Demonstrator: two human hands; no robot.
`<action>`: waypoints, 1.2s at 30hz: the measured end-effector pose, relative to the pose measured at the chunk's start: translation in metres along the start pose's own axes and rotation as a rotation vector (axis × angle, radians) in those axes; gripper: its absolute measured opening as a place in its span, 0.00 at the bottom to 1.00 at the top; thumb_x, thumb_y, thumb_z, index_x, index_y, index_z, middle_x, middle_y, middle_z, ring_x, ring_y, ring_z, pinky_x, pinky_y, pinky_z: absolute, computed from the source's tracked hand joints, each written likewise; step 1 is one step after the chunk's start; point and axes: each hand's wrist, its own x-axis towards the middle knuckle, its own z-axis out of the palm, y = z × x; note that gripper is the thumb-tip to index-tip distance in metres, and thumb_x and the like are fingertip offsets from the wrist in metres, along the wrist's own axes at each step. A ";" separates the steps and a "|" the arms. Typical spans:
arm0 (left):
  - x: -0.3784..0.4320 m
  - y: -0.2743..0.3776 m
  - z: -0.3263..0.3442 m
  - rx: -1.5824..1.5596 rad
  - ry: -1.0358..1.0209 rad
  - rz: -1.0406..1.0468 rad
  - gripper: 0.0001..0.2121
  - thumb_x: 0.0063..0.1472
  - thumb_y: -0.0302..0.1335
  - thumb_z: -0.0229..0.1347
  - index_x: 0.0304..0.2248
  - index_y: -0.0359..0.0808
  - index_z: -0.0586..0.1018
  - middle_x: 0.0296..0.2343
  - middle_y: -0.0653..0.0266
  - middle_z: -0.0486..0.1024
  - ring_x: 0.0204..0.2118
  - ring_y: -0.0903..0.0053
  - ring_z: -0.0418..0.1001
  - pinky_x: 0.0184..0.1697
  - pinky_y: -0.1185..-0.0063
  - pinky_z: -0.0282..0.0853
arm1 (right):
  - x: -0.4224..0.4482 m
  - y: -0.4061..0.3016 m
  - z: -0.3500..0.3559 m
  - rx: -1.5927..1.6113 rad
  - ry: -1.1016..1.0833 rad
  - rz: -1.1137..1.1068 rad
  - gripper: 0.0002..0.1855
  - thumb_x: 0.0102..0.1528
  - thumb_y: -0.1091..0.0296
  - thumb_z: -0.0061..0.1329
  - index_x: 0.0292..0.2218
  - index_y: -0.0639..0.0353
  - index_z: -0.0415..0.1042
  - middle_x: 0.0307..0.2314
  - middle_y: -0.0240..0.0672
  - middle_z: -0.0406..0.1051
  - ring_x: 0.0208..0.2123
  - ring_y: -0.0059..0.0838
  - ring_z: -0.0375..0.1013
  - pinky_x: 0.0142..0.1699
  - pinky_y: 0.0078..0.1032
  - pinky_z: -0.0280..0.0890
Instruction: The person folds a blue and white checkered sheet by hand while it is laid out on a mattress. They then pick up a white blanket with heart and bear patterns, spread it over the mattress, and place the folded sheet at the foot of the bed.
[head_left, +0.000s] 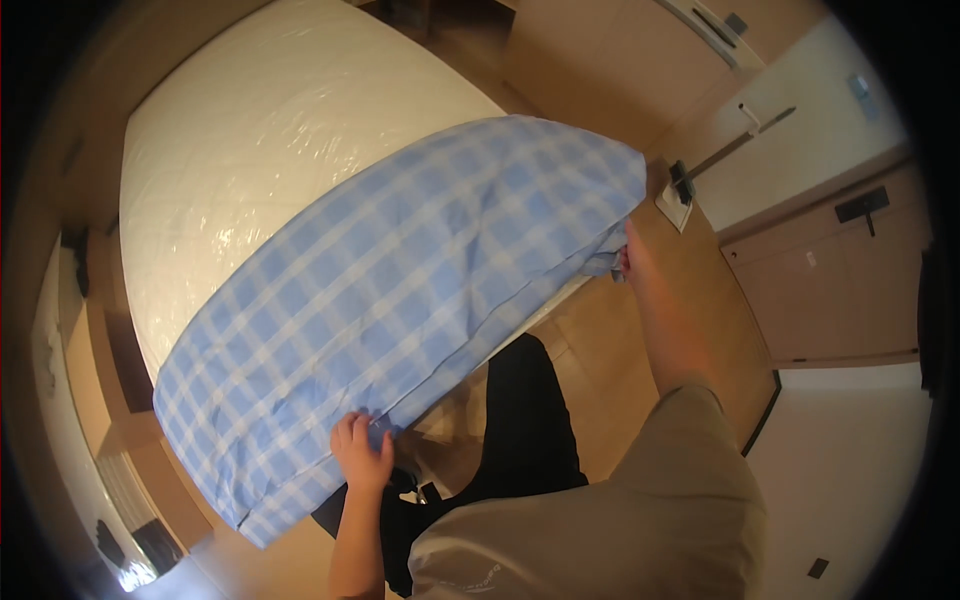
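Note:
A blue and white checked sheet (405, 277) lies folded in a long band across the near end of a mattress (247, 172), whose top looks covered in shiny clear plastic. At the sheet's near edge, my left hand (363, 454) grips the fabric between thumb and fingers. My right hand (630, 255) holds bunched fabric at the mattress's right near corner, its fingers partly hidden by the cloth. The sheet has creases and a loose flap along its near side. My legs are close beside the mattress edge.
A broom and dustpan (679, 199) stand by the wall at the right, near a door (825, 277). Wooden furniture (105, 367) runs along the left side. Pale brown floor (600, 360) shows between the bed and the door.

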 end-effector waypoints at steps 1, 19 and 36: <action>0.016 0.017 0.004 0.044 -0.093 -0.042 0.22 0.44 0.32 0.65 0.39 0.35 0.74 0.42 0.52 0.68 0.45 0.55 0.65 0.49 0.65 0.62 | 0.004 -0.016 0.007 -0.055 0.015 0.048 0.20 0.52 0.41 0.51 0.23 0.45 0.66 0.14 0.21 0.61 0.13 0.15 0.56 0.19 0.15 0.52; 0.037 0.035 0.017 0.173 -0.417 -0.028 0.40 0.42 0.48 0.66 0.51 0.32 0.67 0.51 0.40 0.62 0.54 0.47 0.60 0.56 0.61 0.58 | -0.136 -0.143 0.182 -0.633 -0.366 -1.259 0.16 0.46 0.68 0.50 0.38 0.62 0.66 0.31 0.53 0.71 0.34 0.54 0.71 0.41 0.41 0.66; 0.105 0.020 0.022 -1.039 0.055 -0.273 0.35 0.49 0.28 0.64 0.54 0.33 0.59 0.47 0.56 0.67 0.49 0.71 0.68 0.49 0.72 0.67 | -0.277 0.039 0.139 -0.612 -0.636 -1.358 0.32 0.38 0.55 0.61 0.44 0.60 0.68 0.40 0.50 0.66 0.43 0.51 0.65 0.49 0.43 0.59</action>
